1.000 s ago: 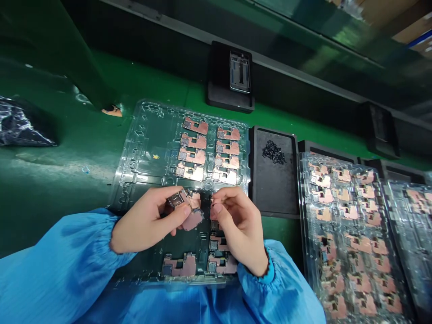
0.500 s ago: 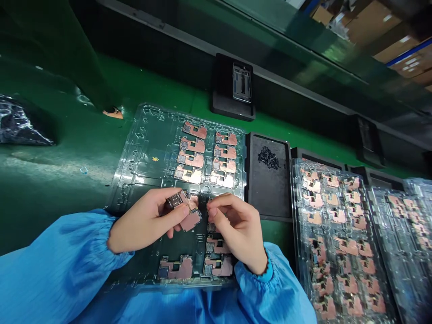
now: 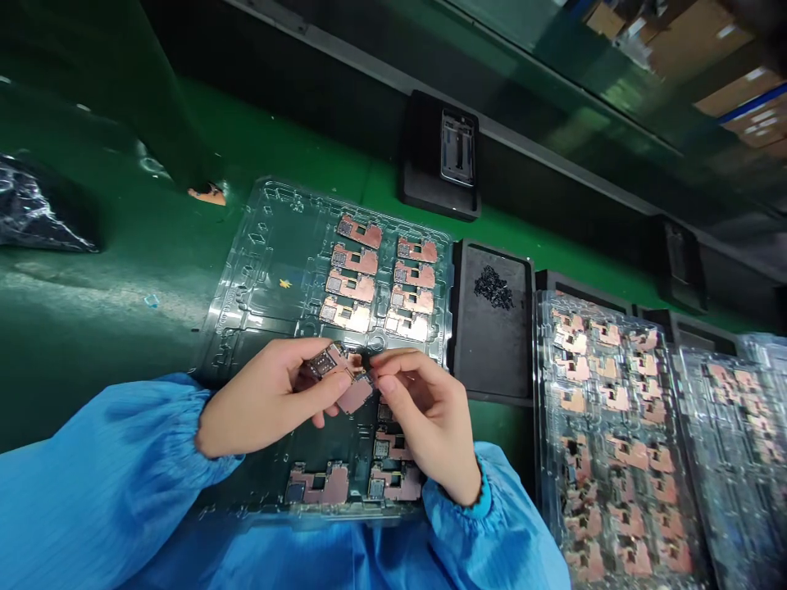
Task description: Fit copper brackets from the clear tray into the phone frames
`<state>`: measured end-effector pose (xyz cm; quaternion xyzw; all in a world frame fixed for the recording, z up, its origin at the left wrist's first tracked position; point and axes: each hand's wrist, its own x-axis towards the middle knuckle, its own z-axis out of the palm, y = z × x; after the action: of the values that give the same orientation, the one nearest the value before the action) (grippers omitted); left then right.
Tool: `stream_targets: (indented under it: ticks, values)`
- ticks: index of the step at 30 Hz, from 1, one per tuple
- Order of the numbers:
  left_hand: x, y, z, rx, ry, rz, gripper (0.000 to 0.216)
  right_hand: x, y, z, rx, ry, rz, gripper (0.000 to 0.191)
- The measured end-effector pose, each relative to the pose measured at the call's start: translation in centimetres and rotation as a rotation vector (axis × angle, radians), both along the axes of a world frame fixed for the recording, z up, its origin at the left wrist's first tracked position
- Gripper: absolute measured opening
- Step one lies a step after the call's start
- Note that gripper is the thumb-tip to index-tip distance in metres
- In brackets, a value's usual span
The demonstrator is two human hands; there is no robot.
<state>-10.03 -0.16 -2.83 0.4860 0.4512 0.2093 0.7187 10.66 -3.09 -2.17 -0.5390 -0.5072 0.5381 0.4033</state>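
Left grip (image 3: 264,401) pinches a circuit board (image 3: 355,396); right grip (image 3: 435,419) unclear; green bench (image 3: 141,348) below, cardboard boxes (image 3: 698,45) beyond.

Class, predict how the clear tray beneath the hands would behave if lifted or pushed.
The tray looks like thin plastic, so it may flex when lifted, perhaps shifting its circuit boards. Wide and flat, it would probably slide, not tip.

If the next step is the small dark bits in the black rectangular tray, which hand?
Probably right: the right hand is nearer the tray and the bits; the left hand grips an irregular, copper-coloured circuit board.
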Motion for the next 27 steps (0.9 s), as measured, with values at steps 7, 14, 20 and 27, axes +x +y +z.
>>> stream_targets:
  ticks: [7, 14, 20, 27]
  values:
    - [0.0, -0.8, -0.4, 0.080, 0.123, 0.024, 0.025, -1.5, -0.6, -0.3, 0.049, 0.092, -0.121, 0.007]
    - [0.4, -1.1, -0.3, 0.137, 0.122, 0.030, 0.022, -2.1, -0.9, -0.8, 0.074, 0.128, -0.179, 0.003]
    - [0.7, -1.2, -0.1, 0.274, 0.174, 0.031, 0.019, -2.5, -1.2, -0.5, 0.060, 0.178, -0.186, 0.008]
    - [0.9, -1.7, 0.3, 0.337, 0.156, 0.034, 0.015, -2.9, -1.8, -0.2, 0.132, 0.173, -0.163, 0.004]
